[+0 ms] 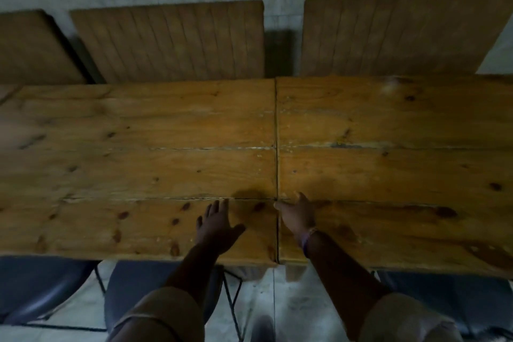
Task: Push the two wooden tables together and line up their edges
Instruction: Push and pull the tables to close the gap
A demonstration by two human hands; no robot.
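Note:
Two plank-topped wooden tables stand side by side. The left table [125, 147] and the right table [388, 133] meet along a thin dark seam running front to back near the middle. At the near edge the two fronts sit almost level. My left hand [218, 223] lies flat, fingers spread, on the left table close to the seam. Just across the seam my right hand [298, 215] rests palm down on the right table, its thumb reaching to the seam. Neither hand holds anything.
Two brown padded chair backs [177, 39] [388, 33] stand along the far side against a pale brick wall. Grey seats with thin metal legs [50, 289] sit under the near edge, left and right. A pale floor [263, 294] shows between my arms.

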